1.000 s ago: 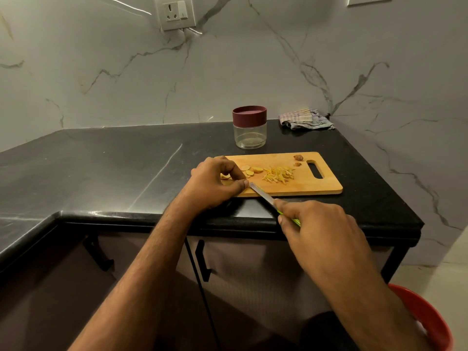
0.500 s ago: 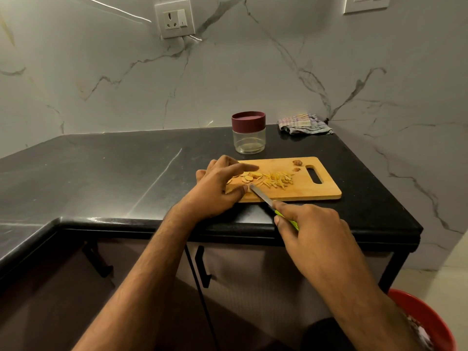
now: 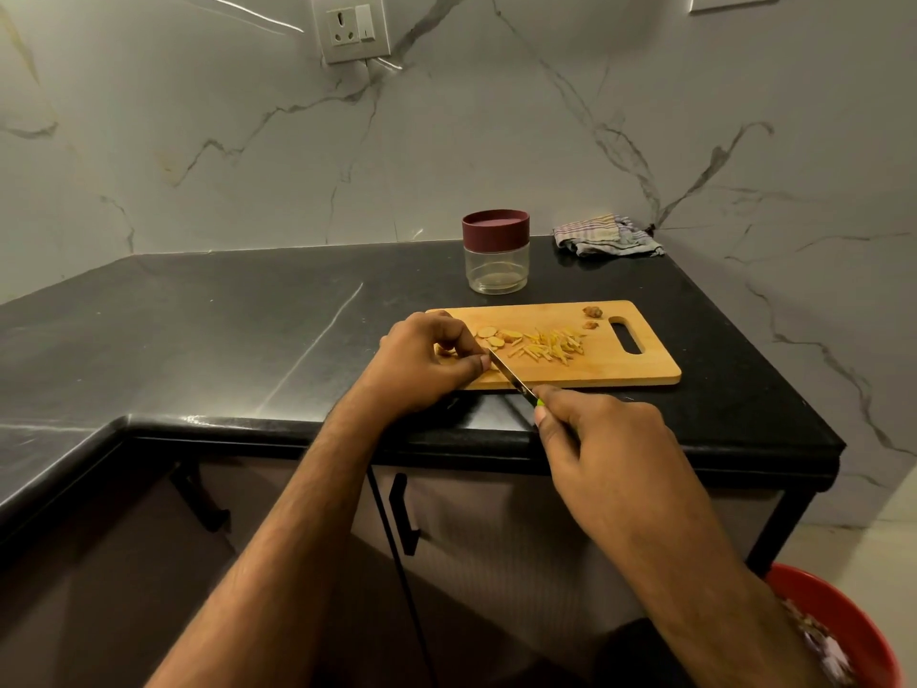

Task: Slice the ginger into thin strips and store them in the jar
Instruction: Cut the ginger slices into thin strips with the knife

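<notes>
Head view: left hand (image 3: 422, 362) pinches ginger slices (image 3: 489, 335) on a wooden cutting board (image 3: 620, 372); right hand (image 3: 603, 451) grips a knife (image 3: 511, 373), blade at the fingertips. Cut strips (image 3: 551, 346) lie mid-board. Lidded jar (image 3: 496, 251) stands behind.

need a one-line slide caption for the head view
Left hand steadies ginger slices on the board while right hand cuts with a knife; strips piled, jar lidded behind.

A crumpled checked cloth (image 3: 608, 235) lies in the black counter's (image 3: 198, 320) back corner, below a wall socket (image 3: 350, 26).
</notes>
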